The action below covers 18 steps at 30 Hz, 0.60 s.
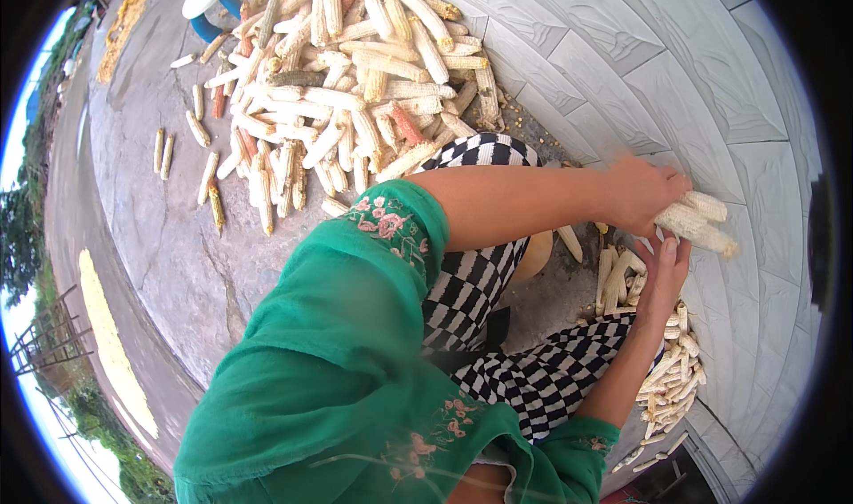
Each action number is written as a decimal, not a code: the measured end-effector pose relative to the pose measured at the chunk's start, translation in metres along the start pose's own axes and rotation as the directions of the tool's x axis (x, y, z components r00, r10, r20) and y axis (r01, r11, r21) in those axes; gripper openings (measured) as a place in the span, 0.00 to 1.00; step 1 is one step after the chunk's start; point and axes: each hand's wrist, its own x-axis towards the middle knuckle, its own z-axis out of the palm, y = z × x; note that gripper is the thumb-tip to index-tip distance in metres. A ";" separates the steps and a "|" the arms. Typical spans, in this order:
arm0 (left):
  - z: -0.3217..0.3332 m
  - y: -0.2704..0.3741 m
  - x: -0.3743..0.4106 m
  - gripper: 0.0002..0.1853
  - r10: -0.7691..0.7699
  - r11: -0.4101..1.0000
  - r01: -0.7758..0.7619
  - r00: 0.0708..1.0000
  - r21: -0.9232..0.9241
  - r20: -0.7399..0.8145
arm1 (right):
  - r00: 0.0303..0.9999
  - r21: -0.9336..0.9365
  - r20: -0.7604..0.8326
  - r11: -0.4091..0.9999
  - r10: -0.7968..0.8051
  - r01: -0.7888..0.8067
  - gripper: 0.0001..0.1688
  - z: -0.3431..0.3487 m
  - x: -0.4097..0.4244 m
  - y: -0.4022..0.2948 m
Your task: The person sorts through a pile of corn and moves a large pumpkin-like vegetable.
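My left hand [643, 194] is shut on pale corn cobs [694, 227], at least two, which stick out past its fingers towards the tiled wall. The hand and cobs are slightly blurred. Just below, my right hand [665, 264] is raised with its fingers apart and its fingertips close to the left hand and the cobs; I cannot tell whether they touch. Beneath my right hand, a smaller heap of pale cobs [676, 377] lies along the wall, partly hidden by my forearm and knee.
A large pile of corn cobs [373, 71], mostly whitish and a few reddish, covers the concrete floor [166, 237]. Grey tiled wall [700, 98] borders the right side. A white and blue container [206, 4] stands behind the pile. Yellow material [113, 344] is spread farther off.
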 end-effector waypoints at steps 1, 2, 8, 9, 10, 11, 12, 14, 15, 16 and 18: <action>0.001 -0.001 -0.004 0.40 0.050 0.995 -0.051 0.999 0.082 0.005 | 0.999 0.093 -0.012 0.994 -0.050 0.051 0.32 0.004 0.000 0.003; 0.004 -0.002 -0.006 0.39 0.080 0.994 -0.085 0.993 0.068 0.082 | 0.995 0.186 -0.031 0.978 -0.096 0.100 0.32 0.009 0.002 0.004; 0.013 -0.004 -0.004 0.46 0.272 0.961 -0.266 0.959 -0.075 0.080 | 0.973 0.217 -0.195 0.962 -0.126 0.168 0.24 0.005 0.012 -0.013; 0.013 -0.004 -0.004 0.46 0.316 0.946 -0.311 0.948 -0.092 0.046 | 0.963 0.180 -0.214 0.962 -0.166 0.206 0.23 -0.004 0.014 -0.011; 0.011 -0.004 -0.005 0.46 0.311 0.948 -0.305 0.949 -0.094 0.058 | 0.937 0.108 -0.260 0.958 -0.232 0.267 0.23 -0.012 0.014 -0.012; 0.008 -0.003 -0.006 0.45 0.305 0.950 -0.298 0.950 -0.095 0.072 | 0.926 -0.031 -0.251 0.958 -0.283 0.285 0.25 -0.022 0.010 -0.016; 0.006 -0.003 -0.008 0.44 0.294 0.954 -0.286 0.952 -0.094 0.085 | 0.915 -0.167 -0.231 0.940 -0.329 0.296 0.26 -0.030 0.005 -0.030; 0.007 -0.008 -0.006 0.42 0.251 0.967 -0.242 0.959 -0.085 0.130 | 0.903 -0.451 -0.190 0.851 -0.386 0.269 0.29 -0.063 -0.009 -0.045; 0.006 -0.010 -0.005 0.41 0.232 0.972 -0.222 0.962 -0.083 0.147 | 0.902 -0.587 -0.169 0.776 -0.396 0.231 0.31 -0.090 -0.015 -0.048; 0.003 -0.009 -0.004 0.39 0.209 0.978 -0.202 0.963 -0.062 0.168 | 0.869 -0.786 -0.108 0.576 -0.483 0.223 0.33 -0.120 -0.024 -0.052; -0.005 -0.003 0.001 0.35 0.175 0.984 -0.174 0.964 -0.022 0.199 | 0.883 -0.969 -0.014 0.225 -0.469 0.104 0.38 -0.193 -0.039 -0.065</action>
